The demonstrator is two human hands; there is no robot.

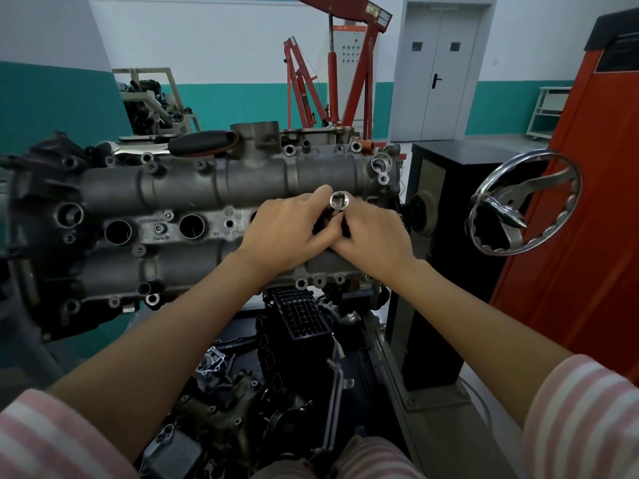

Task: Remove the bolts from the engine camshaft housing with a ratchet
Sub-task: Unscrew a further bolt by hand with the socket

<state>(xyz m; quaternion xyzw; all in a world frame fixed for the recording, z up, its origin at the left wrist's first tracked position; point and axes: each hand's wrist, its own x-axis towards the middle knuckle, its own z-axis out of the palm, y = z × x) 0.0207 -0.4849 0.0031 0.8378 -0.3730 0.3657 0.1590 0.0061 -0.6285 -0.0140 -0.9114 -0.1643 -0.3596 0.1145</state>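
Gripping socket [340,201], hands [290,226] [371,235] over housing [173,188]

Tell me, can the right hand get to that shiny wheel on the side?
Probably yes. The chrome handwheel sits in open air just right of the right hand, nothing between them. But both it and the left hand are gripping the socket tool, so it must let go first.
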